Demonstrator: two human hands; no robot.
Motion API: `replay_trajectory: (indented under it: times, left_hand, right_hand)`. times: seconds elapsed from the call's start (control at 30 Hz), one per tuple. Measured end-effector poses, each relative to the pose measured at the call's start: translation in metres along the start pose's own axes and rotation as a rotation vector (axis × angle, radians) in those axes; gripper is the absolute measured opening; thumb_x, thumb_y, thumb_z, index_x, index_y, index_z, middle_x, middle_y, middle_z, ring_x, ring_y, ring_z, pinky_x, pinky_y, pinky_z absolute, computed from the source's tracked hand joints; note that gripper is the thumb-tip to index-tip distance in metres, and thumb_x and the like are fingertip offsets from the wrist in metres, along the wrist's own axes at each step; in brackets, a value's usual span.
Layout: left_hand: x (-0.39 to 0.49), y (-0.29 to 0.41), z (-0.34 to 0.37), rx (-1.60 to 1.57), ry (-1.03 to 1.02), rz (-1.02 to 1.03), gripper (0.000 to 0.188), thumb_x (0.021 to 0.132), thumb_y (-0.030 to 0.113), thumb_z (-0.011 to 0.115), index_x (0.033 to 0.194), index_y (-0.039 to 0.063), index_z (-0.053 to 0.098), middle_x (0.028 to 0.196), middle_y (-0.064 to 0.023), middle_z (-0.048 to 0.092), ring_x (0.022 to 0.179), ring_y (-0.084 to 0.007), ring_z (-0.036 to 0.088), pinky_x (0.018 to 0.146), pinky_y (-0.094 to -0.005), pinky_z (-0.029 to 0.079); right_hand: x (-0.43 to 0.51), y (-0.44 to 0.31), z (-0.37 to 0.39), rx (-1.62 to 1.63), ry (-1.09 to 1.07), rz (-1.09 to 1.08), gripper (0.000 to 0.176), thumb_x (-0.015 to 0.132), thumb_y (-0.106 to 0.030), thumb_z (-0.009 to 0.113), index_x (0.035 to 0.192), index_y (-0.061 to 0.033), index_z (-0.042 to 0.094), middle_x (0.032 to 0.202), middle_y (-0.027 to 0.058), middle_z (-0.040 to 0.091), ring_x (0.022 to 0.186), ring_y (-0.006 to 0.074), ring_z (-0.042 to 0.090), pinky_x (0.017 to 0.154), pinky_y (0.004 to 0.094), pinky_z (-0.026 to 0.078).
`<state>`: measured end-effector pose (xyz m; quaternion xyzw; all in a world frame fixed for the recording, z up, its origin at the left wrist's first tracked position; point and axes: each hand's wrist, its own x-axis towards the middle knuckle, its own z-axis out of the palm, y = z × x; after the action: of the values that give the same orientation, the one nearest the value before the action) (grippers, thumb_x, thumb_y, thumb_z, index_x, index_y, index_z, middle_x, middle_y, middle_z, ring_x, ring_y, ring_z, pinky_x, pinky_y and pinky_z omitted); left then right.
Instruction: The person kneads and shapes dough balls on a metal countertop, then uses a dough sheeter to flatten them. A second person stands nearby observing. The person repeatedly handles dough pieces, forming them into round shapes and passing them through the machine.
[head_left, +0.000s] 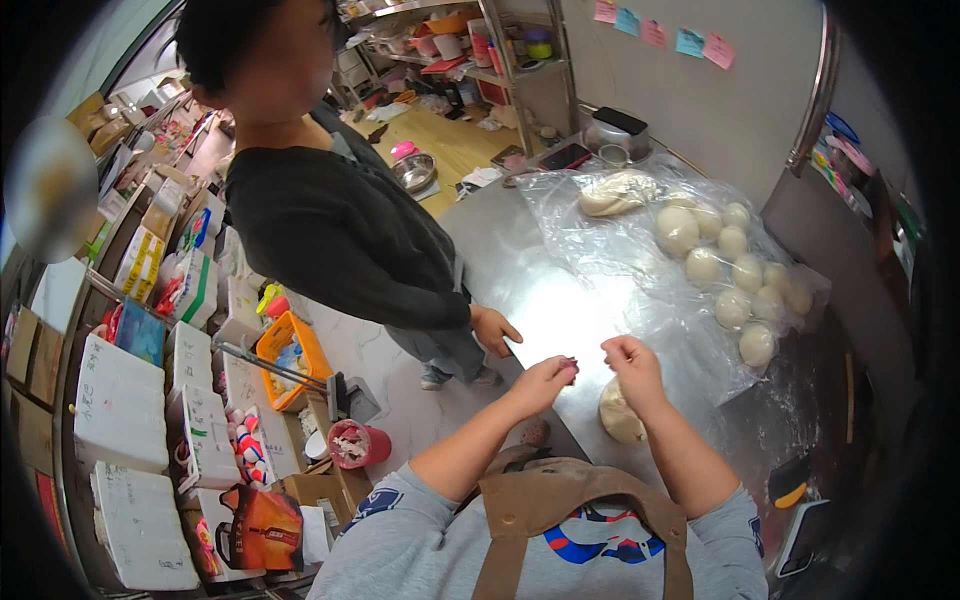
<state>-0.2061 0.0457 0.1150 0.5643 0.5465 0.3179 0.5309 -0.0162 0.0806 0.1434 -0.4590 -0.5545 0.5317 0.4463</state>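
Observation:
My left hand is raised over the near edge of a steel worktable, its fingers curled. A small dark-red patch shows at its fingertips; I cannot tell whether it is a held scrap or shaded skin. A short gap away, my right hand has its fingers bent together, with nothing visible in them. Under and beside that hand sits a round lump of pale dough, partly hidden by it. Further back on the table, several dough balls and a larger folded piece of dough lie with clear plastic sheeting.
A person stands at the table's left side, one hand by its edge. A dough scraper lies at the right, near a phone. A metal pot stands at the back. Foam boxes and a red bin are at the left.

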Motion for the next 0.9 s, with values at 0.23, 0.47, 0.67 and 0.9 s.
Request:
replay_trajectory:
  times: [0.23,0.47,0.67,0.9]
  left_hand:
    - [0.009,-0.028,-0.066,-0.339,0.119,-0.147,0.028,0.101,0.03,0.041,0.099,0.004,0.053,0.065,0.0015,0.047,0.049,-0.0086,0.042,0.046,-0.0235,0.04]
    - [0.06,-0.023,-0.1,-0.329,-0.055,-0.327,0.039,0.099,0.042,0.043,0.086,0.007,0.053,0.051,0.0027,0.038,0.039,-0.0107,0.031,0.038,-0.0273,0.029]
    - [0.133,-0.084,-0.116,-0.402,-0.343,-0.69,0.05,0.095,0.056,0.034,0.083,0.011,0.054,0.057,-0.002,0.048,0.051,-0.0171,0.044,0.051,-0.0319,0.04]
    - [0.233,-0.131,-0.137,0.721,0.239,-0.231,0.039,0.094,0.033,0.047,0.095,-0.003,0.062,0.084,-0.021,0.066,0.084,-0.033,0.066,0.072,-0.0436,0.05]
  right_hand:
    - [0.106,0.064,0.006,0.794,0.256,0.507,0.026,0.091,-0.03,0.045,0.071,-0.0143,0.043,0.057,-0.0006,0.041,0.048,0.0123,0.037,0.045,0.0268,0.031]
    - [0.194,-0.071,0.024,0.292,0.125,-0.041,0.026,0.091,-0.026,0.057,0.086,-0.002,0.065,0.066,0.0053,0.062,0.057,0.0089,0.053,0.055,0.0232,0.042]
    - [0.092,0.059,-0.063,-0.217,0.416,0.246,0.032,0.091,-0.031,0.057,0.094,-0.0022,0.069,0.068,0.0084,0.066,0.058,0.0122,0.059,0.057,0.0283,0.045]
    - [-0.041,0.086,-0.096,-0.577,0.52,0.51,0.039,0.093,-0.038,0.048,0.104,-0.0064,0.067,0.102,0.0143,0.067,0.097,0.0304,0.062,0.085,0.0368,0.046]
